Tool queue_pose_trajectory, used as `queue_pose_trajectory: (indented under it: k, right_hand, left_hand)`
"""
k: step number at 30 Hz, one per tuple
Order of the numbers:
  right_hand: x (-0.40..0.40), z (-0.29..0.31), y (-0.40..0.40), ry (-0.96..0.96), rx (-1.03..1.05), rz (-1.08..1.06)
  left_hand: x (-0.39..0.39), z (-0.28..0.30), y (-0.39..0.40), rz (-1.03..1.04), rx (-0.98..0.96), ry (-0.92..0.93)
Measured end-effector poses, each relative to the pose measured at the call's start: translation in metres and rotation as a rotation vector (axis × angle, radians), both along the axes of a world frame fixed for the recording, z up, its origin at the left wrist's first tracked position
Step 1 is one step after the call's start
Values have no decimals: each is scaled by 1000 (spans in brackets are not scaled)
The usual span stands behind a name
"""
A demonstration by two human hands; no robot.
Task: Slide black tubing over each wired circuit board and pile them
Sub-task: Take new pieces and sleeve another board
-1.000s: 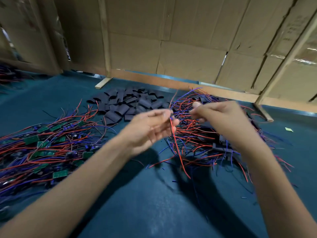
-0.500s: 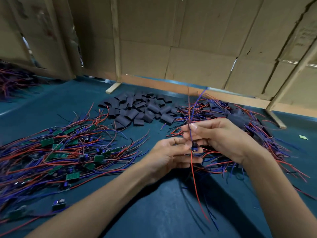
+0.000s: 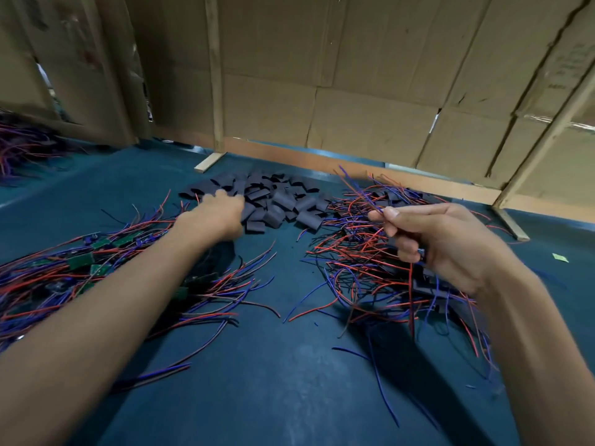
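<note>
Cardboard walls (image 3: pixel 370 75) braced with wooden battens (image 3: pixel 214 75) close off the back of a dark teal table (image 3: pixel 273 381).

The left hand (image 3: pixel 215 217) reaches far forward onto the near-left edge of the tubing pile (image 3: pixel 273 201), a heap of short black sleeves lying between the two wire heaps. The hand is blurred, and whether its fingers have closed on a sleeve cannot be told.

The right hand (image 3: pixel 444 243) is raised over the right heap. Its thumb and forefinger pinch a blue and a red wire (image 3: pixel 357 188) that run up and away toward the wall, while the lower fingers curl round the rest of the held piece; red and blue leads hang down from under the palm. The board of that piece is mostly hidden inside the hand.

Under and around this hand lies the right heap (image 3: pixel 363 265), a loose tangle of red and blue wires with dark sleeved pieces among them. To the left, partly under the left forearm, lies the left heap (image 3: pixel 80 268), where bare green boards (image 3: pixel 77 261) show among the wires.

Another bundle of wires (image 3: pixel 19 146) lies at the far left edge. A small green scrap (image 3: pixel 559 257) lies on the table at the right.
</note>
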State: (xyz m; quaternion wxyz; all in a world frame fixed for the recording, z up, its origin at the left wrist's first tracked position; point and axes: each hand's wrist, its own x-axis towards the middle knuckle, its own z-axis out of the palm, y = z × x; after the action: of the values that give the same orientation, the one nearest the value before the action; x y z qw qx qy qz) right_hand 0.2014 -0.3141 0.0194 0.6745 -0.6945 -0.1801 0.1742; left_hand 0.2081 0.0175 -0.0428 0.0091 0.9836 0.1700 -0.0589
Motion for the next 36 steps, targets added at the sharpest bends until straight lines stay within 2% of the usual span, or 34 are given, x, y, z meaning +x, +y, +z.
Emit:
queue_pose_trajectory:
  k: [2,6,10,14,17,21,23,25,28,31,36]
  right_hand:
    - [1,1,-2,-6,-48,-38]
    - [1,3,-2,-33,-137,-105]
    - [1,1,0,-32,-156,-150]
    - [2,-1,0,-73,-170,-173]
    - [3,-1,0,-135,-192,-190]
    - [1,-3,2,-276,-249,-201]
    - [-2,-4,3,-363,-321,-202]
    - [-2,-7,3,-450,-372,-220]
    - [1,-9,4,-562,-384,-220]
    - [1,-11,6,-638,-323,-229]
    - [1,-17,9,-728,-301,-229]
  left_hand:
    - [1,-6,10,-78,42,36]
    - [0,0,17,-216,220,-11]
    - [3,3,17,-361,408,134]
    - [0,17,11,-384,400,176]
    - [-4,25,6,-420,295,-34]
    - [-33,9,-51,-506,-323,-579]
    - [-49,-13,-87,-514,-503,-790]
    - [-57,-33,-110,-466,-545,-915]
    - [-64,-51,-123,-452,-538,-970]
    - [-69,-49,-126,-423,-583,-1052]
    - [-74,-44,-117,-403,-547,-1105]
